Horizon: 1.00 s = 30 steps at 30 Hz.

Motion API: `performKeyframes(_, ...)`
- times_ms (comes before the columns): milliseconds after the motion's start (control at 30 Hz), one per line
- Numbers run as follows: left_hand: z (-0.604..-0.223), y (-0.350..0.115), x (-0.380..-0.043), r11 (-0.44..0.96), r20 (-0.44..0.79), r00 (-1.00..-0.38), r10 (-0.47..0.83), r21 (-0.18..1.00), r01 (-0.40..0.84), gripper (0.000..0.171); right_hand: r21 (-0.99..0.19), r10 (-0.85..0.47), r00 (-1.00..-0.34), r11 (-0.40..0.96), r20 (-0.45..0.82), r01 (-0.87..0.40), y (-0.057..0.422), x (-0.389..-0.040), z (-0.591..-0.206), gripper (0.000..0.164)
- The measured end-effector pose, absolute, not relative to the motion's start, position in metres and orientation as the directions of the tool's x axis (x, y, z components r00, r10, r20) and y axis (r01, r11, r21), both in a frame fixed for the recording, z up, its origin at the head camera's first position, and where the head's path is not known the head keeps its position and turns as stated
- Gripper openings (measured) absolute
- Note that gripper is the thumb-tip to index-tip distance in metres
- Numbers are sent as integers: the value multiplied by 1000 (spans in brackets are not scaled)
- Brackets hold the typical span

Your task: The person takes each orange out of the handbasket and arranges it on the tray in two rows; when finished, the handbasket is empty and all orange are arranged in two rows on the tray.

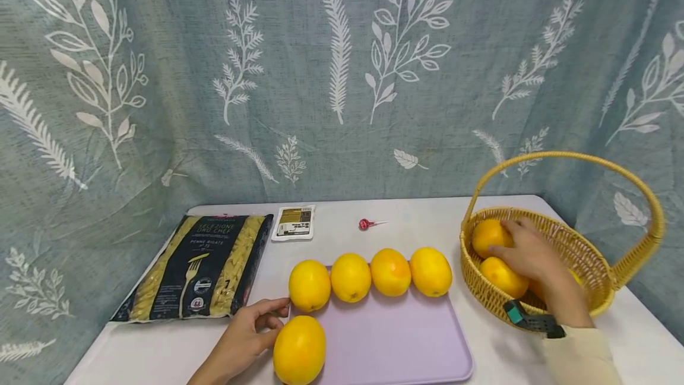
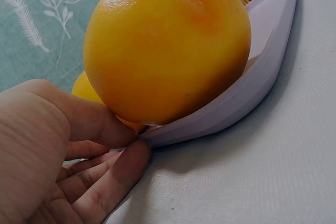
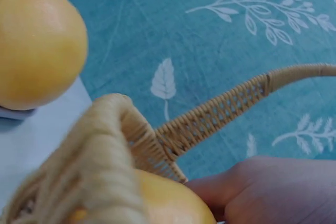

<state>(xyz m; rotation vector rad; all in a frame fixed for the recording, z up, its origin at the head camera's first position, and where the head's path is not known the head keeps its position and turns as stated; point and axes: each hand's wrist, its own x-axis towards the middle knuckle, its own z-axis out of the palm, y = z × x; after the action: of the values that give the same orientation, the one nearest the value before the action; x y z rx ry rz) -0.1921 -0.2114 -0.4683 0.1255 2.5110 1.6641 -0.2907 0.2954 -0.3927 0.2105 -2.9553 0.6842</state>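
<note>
My left hand is at the left edge of a lilac tray. In the left wrist view its thumb and fingertips pinch the tray's rim, just beside a large orange. That orange sits at the tray's near left corner; several more, including one orange, line the far side. My right hand reaches into a wicker basket, thumb and fingers around an orange. Another orange lies under the hand. In the right wrist view, the basket's rim hides most of the grip.
A black bag of penne lies at the left. Behind the tray are a small flat packet and a red lollipop. The basket's tall handle arches over it. A patterned curtain hangs behind the white table.
</note>
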Motion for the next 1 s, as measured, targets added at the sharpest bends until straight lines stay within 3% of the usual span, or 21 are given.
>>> performKeyframes(300,-470,-212,-193,421,-76,-991,109,907,-23,57,-565,-136,-978,800,157,-202,282,-295,-402,72)
performKeyframes(533,-470,-211,-192,424,-80,-990,119,905,-23,57,-518,-100,-992,846,82,-128,283,-291,-405,92)
performKeyframes(1000,-468,-209,-192,404,-64,-991,121,915,-10,56,-549,-152,-983,816,101,-183,281,-293,-404,87)
